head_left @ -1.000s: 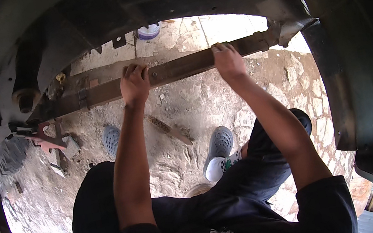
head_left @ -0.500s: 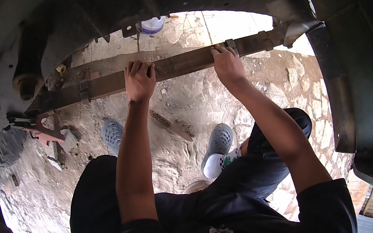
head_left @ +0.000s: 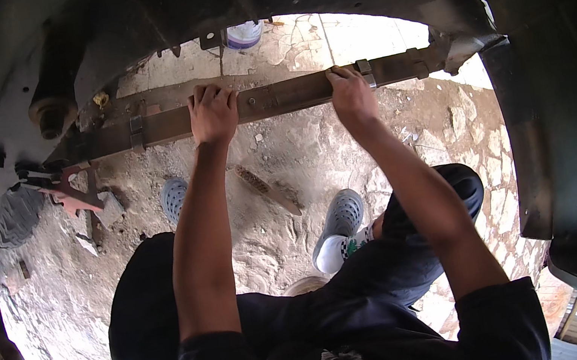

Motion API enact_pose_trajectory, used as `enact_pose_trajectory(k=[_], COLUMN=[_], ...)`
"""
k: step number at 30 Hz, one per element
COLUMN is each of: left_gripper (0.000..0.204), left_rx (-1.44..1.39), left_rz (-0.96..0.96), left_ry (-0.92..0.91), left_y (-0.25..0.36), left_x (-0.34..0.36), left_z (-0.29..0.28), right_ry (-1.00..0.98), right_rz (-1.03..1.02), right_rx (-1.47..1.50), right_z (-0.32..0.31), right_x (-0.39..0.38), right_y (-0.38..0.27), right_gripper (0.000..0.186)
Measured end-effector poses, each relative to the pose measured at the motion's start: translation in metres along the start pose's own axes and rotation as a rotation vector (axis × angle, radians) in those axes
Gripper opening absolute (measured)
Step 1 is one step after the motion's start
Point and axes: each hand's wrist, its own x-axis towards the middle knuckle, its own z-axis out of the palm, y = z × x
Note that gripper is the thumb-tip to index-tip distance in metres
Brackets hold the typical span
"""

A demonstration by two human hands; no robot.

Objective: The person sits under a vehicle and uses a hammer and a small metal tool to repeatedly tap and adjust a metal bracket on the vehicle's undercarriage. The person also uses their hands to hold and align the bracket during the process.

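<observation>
A rusty brown leaf spring [head_left: 289, 94] with metal clips runs across the upper part of the head view, under a vehicle's wheel arch. My left hand [head_left: 214, 114] is closed over it left of centre, knuckles up and fingers bent over its far edge. Further right, my right hand [head_left: 353, 97] grips the same bar just left of a clip [head_left: 365, 72]. Thumb and fingers press on its top and far side. A second clip [head_left: 136, 133] sits to the left of my left hand. The underside of the spring is hidden.
A wire brush [head_left: 267, 189] lies on the dirt between my shoes. At left stand a red metal stand [head_left: 77, 194], stone blocks [head_left: 110, 208] and a tyre [head_left: 16, 218]. Dark body panels [head_left: 522, 141] curve around me. A white-and-purple bucket [head_left: 245, 35] is beyond the spring.
Both hands have shifted slightly left along the leaf spring, still gripping it. The whole view has moved a little, so surroundings sit slightly further right.
</observation>
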Motion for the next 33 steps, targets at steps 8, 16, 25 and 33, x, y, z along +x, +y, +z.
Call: enact_pose_trajectory(k=[8,16,25,33], left_gripper=[0.016,0.020,0.027,0.029], left_rx=[0.003,0.137,0.118,0.309], left_rz=[-0.003,-0.100,-0.168,-0.197], left_ry=[0.004,-0.105,-0.187,-0.368], left_y=[0.009,0.018,0.015,0.034], left_x=[0.007,0.014,0.013,0.023], left_z=[-0.003,-0.012,-0.023,-0.019], right_ry=[-0.145,-0.155,-0.071,-0.198], right_rz=[-0.206,0.272,-0.208,-0.133], right_rx=[0.178,0.505,-0.047,0.131], right_z=[0.069,0.043,0.015,0.044], right_x=[-0.022,-0.013,0.000,-0.021], right_y=[-0.079,-0.086,-0.031,-0.098], right_gripper=[0.034,0.040,0.041,0.037])
